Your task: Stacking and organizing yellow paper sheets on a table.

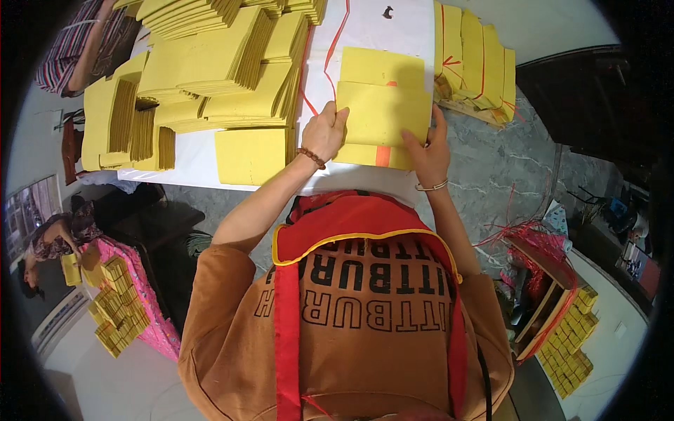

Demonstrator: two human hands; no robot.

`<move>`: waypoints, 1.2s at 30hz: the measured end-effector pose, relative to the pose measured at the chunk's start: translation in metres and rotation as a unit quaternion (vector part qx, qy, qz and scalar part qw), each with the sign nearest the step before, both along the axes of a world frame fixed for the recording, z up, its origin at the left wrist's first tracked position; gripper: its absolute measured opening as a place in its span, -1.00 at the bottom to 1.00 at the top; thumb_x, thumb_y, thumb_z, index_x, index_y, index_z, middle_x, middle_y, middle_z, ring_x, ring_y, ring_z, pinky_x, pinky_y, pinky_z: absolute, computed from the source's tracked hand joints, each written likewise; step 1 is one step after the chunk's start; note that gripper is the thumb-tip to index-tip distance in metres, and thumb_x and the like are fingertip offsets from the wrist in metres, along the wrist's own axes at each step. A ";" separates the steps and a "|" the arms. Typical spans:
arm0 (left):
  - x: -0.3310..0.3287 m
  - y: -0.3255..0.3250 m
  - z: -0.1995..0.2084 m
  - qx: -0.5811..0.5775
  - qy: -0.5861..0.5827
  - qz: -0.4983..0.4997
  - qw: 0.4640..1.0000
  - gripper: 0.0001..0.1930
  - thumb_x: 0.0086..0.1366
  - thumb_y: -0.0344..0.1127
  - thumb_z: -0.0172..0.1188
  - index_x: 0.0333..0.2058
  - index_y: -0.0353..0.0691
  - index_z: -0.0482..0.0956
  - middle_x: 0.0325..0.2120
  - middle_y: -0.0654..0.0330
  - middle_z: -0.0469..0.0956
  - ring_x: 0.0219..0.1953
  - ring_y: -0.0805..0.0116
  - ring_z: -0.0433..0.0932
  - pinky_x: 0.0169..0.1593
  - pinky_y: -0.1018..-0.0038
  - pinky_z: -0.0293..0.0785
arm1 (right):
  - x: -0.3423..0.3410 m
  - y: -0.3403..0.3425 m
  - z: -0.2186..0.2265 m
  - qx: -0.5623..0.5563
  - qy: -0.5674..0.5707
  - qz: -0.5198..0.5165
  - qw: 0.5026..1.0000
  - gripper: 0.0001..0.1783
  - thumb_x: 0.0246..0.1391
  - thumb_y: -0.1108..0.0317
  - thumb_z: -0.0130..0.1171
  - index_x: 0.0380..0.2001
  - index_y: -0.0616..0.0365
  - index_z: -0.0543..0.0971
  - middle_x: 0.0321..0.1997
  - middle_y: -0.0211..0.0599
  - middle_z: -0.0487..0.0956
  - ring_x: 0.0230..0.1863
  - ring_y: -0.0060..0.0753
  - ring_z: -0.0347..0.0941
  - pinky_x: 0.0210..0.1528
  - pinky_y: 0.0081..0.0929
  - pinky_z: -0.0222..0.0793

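A stack of yellow paper sheets (382, 112) lies in front of me on the white-covered table, with an orange-red patch showing near its front edge. My left hand (326, 132), with a brown bead bracelet at the wrist, grips the stack's left edge with fingers bent. At the right edge, my right hand (430, 151) has its thumb on top and its fingers along the side, holding the same paper. Another yellow sheet (382, 64) shows just behind the stack. A red string (330, 59) runs along the table to the left of it.
Tall piles of folded yellow paper (203, 63) fill the table's left side. Bundles tied with red string (474, 63) stand at the right edge. A person in a striped top (70, 52) is at far left, another person (53, 242) below, beside a pink-covered table (151, 302). Red strings (530, 252) hang over a wooden frame at right.
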State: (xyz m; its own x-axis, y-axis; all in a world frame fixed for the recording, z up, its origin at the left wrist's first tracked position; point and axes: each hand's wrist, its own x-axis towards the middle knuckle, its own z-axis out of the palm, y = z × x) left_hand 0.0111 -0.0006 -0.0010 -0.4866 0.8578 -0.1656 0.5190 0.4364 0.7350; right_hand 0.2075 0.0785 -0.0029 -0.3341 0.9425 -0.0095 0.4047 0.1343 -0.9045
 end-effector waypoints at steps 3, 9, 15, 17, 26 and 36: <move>0.001 0.003 0.003 -0.027 0.015 0.002 1.000 -0.67 0.28 -0.10 -0.08 -0.44 -0.30 0.31 -0.71 -0.11 0.44 -0.58 -0.14 0.44 -0.48 0.07 0.29 | 0.003 0.005 -0.003 -0.015 0.004 -0.002 1.000 -0.37 -0.11 0.26 0.24 0.08 0.07 0.31 -0.70 -0.47 0.22 -0.66 -0.59 0.13 -0.59 -0.53 0.09; 0.000 0.010 -0.004 -0.047 0.006 0.024 0.999 -0.67 0.26 -0.10 -0.05 -0.42 -0.32 0.34 -0.65 -0.17 0.46 -0.52 -0.19 0.45 -0.44 0.05 0.29 | -0.001 0.011 -0.013 -0.029 -0.018 -0.028 0.999 -0.48 -0.14 0.30 0.24 -0.02 0.03 0.41 -0.72 -0.48 0.18 -0.68 -0.60 0.09 -0.61 -0.55 0.05; -0.002 0.012 -0.002 -0.054 -0.014 0.028 0.998 -0.67 0.24 -0.10 -0.02 -0.43 -0.33 0.37 -0.64 -0.12 0.47 -0.51 -0.10 0.48 -0.43 0.11 0.31 | -0.007 0.009 -0.011 -0.036 -0.051 -0.053 0.997 -0.55 -0.16 0.32 0.24 -0.11 0.07 0.47 -0.72 -0.47 0.19 -0.68 -0.58 0.10 -0.61 -0.52 0.05; -0.007 0.010 -0.012 -0.021 -0.075 0.041 0.996 -0.68 0.24 -0.11 0.00 -0.38 -0.33 0.38 -0.61 -0.08 0.49 -0.50 -0.06 0.49 -0.43 0.14 0.32 | -0.007 0.010 -0.017 -0.037 -0.035 -0.057 0.997 -0.55 -0.16 0.32 0.24 -0.11 0.08 0.47 -0.71 -0.45 0.22 -0.67 -0.57 0.12 -0.60 -0.51 0.07; 0.026 0.018 0.025 0.167 0.284 -0.171 0.928 -0.56 0.18 -0.13 0.08 0.00 -0.20 0.35 0.04 0.00 0.27 0.11 -0.01 0.18 0.07 0.10 0.12 | -0.007 0.007 -0.021 -0.042 -0.027 -0.071 0.996 -0.58 -0.15 0.32 0.22 -0.12 0.10 0.47 -0.63 -0.35 0.35 -0.60 -0.51 0.25 -0.52 -0.50 0.21; 0.033 0.019 -0.015 0.100 0.337 -0.252 0.902 -0.48 0.20 0.00 0.01 0.09 -0.09 0.28 0.14 0.02 0.16 0.17 -0.01 0.10 0.15 0.06 0.05 | -0.010 -0.011 -0.002 0.254 -0.221 -0.050 0.940 -0.54 -0.09 0.17 0.19 -0.05 -0.04 0.45 -0.01 -0.25 0.44 -0.01 -0.32 0.37 -0.02 -0.07 0.17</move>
